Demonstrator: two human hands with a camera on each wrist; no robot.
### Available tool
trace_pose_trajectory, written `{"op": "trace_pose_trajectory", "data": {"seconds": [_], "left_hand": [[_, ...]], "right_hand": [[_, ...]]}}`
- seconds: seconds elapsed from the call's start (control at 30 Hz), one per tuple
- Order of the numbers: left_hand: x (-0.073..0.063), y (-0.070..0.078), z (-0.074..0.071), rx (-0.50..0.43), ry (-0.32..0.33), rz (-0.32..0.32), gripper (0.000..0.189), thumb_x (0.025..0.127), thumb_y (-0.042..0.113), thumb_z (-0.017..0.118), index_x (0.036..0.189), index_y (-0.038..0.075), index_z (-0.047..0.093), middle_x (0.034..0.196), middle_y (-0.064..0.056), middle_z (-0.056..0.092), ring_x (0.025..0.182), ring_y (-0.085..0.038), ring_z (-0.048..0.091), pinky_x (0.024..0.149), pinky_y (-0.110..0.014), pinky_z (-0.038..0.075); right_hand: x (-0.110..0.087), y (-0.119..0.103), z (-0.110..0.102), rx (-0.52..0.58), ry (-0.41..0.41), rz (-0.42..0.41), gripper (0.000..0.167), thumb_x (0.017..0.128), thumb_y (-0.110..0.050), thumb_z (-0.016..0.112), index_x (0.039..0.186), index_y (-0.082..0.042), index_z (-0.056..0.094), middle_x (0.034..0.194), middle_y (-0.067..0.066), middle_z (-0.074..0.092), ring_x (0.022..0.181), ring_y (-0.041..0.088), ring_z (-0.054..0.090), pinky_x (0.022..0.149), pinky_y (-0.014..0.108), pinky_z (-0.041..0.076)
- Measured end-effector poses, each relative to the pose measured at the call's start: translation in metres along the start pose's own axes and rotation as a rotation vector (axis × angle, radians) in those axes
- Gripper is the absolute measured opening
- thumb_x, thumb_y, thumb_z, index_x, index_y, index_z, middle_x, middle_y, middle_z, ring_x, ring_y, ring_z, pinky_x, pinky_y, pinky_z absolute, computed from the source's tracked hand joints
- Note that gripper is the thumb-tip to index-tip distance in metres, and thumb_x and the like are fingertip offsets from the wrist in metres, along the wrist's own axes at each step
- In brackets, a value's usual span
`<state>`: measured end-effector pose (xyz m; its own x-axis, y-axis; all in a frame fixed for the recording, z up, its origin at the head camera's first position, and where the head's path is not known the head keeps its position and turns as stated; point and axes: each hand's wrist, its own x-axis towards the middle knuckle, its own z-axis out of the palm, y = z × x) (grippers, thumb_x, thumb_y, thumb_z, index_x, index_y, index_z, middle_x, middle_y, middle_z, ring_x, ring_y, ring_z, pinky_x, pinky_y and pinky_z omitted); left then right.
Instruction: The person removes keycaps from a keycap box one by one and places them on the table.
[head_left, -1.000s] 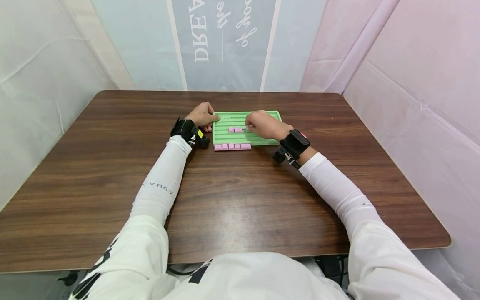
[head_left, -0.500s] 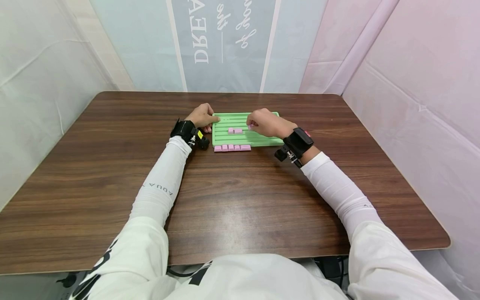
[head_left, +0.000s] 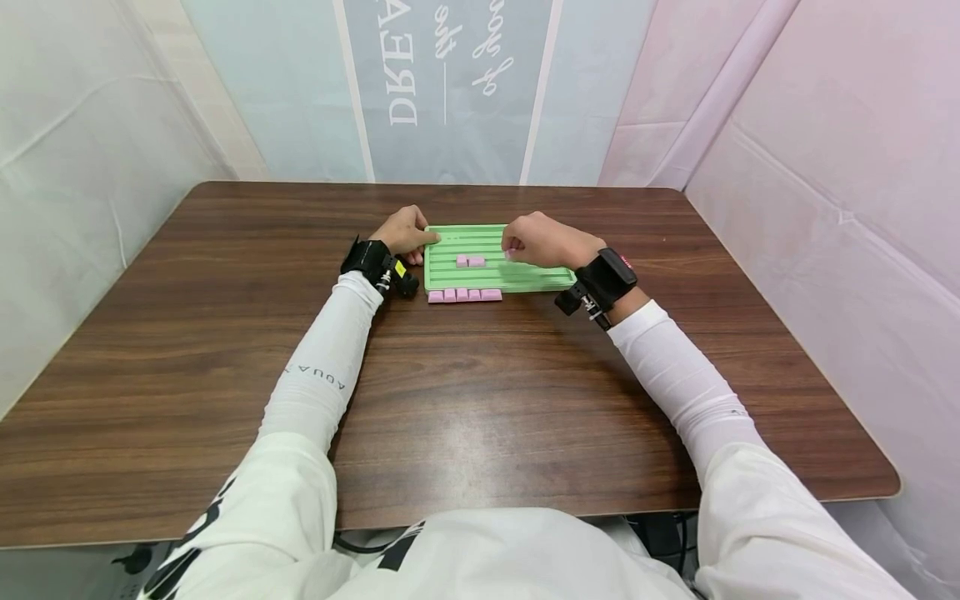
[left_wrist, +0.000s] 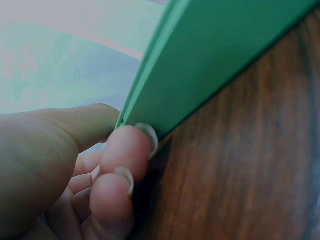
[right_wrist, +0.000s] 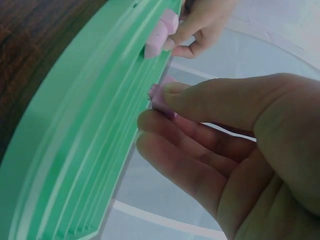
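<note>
A green ridged tray [head_left: 480,275] lies on the table. My left hand [head_left: 403,233] pinches its left edge, thumb on the rim and curled fingertips [left_wrist: 125,150] against the side wall in the left wrist view. Over the tray's right half, my right hand [head_left: 553,242] pinches a small pink keycap [right_wrist: 162,101] between thumb and fingers, its stem side turned toward the ridges. Two more pink keycaps [head_left: 476,262], one wider than the other, sit side by side in a middle groove. Along the tray's front edge runs a row of several pink keycaps [head_left: 462,295].
The brown wooden table [head_left: 465,400] extends around the tray on all sides. Pale fabric hangs [head_left: 465,100] behind the table and at both sides. Each wrist wears a black camera mount, the right one [head_left: 600,283] beside the tray's front right corner.
My right hand has drifted right across the tray with the pinched keycap, away from the two keycaps in the groove. The left hand stays on the tray's edge.
</note>
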<state>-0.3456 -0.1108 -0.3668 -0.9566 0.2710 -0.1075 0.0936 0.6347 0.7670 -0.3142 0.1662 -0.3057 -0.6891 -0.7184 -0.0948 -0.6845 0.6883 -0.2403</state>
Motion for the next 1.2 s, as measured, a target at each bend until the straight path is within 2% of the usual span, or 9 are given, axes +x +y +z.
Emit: {"op": "trace_pose_trajectory", "data": {"seconds": [0.17, 0.47, 0.83, 1.2], "left_hand": [[-0.002, 0.002, 0.0, 0.0, 0.003, 0.005, 0.031, 0.099, 0.022, 0.055, 0.116, 0.0, 0.041, 0.072, -0.006, 0.054, 0.048, -0.01, 0.054, 0.052, -0.024, 0.052], [-0.004, 0.003, 0.001, 0.007, 0.01, 0.009, 0.031, 0.099, 0.022, 0.055, 0.117, 0.001, 0.041, 0.072, -0.006, 0.054, 0.048, -0.01, 0.054, 0.052, -0.023, 0.052], [-0.003, 0.001, 0.001, 0.005, 0.007, 0.012, 0.032, 0.099, 0.022, 0.055, 0.117, 0.001, 0.041, 0.07, -0.005, 0.054, 0.048, -0.009, 0.054, 0.052, -0.024, 0.052], [-0.001, 0.001, 0.0, 0.006, -0.002, 0.005, 0.033, 0.098, 0.023, 0.055, 0.118, 0.001, 0.04, 0.07, -0.005, 0.054, 0.048, -0.01, 0.054, 0.052, -0.024, 0.052]], "right_hand": [[-0.003, -0.002, -0.005, 0.001, -0.021, 0.018, 0.021, 0.097, -0.011, 0.057, 0.114, -0.003, 0.065, 0.111, 0.012, 0.065, 0.106, 0.027, 0.061, 0.093, 0.038, 0.05], [-0.007, -0.011, -0.011, -0.004, -0.061, 0.001, 0.018, 0.096, -0.012, 0.057, 0.11, -0.005, 0.067, 0.107, 0.01, 0.066, 0.102, 0.025, 0.062, 0.089, 0.038, 0.051], [-0.011, -0.023, -0.017, -0.014, -0.139, 0.042, 0.015, 0.095, -0.015, 0.061, 0.106, -0.008, 0.069, 0.102, 0.005, 0.066, 0.095, 0.021, 0.062, 0.082, 0.034, 0.051], [-0.011, -0.028, -0.013, -0.032, -0.189, 0.058, 0.01, 0.095, -0.015, 0.061, 0.098, -0.012, 0.07, 0.094, 0.002, 0.063, 0.083, 0.02, 0.051, 0.071, 0.032, 0.041]]}}
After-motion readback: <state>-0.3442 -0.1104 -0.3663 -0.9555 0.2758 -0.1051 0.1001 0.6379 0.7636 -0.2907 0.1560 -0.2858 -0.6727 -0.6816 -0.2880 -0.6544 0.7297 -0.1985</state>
